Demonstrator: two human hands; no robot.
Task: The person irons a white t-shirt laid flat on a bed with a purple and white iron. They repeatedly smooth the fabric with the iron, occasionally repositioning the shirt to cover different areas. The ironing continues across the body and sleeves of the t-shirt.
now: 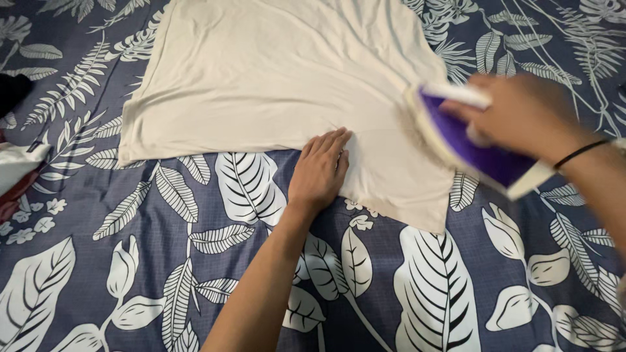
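A cream shirt [274,72] lay spread flat on a navy sheet [195,261] printed with large white leaves; the cloth ran off the top edge of the view, and its lower hem reached down toward the middle, with one corner hanging lowest at the right.

The left hand [319,173] rested palm down on the shirt's lower edge, fingers [332,146] straight, close together and pointing up the cloth; they gripped nothing, only pressed the fabric flat; the heel of the hand sat on the sheet just below the hem, and the bare forearm ran down to the bottom edge of the view.

The right hand [521,111] came in from the right, blurred by motion, its fingers closed around the handle of an iron [469,143]; the iron was purple with a pale rim, tilted, its nose over the right side of the shirt; whether the soleplate touched the cloth could not be told through the blur. A thin black band [579,153] circled the right wrist.

The two hands were apart, with a stretch of smooth cloth between them. At the far left edge lay a dark cloth [12,91] and, below it, a white and red bundle [19,173], both on the sheet and well apart from the shirt.
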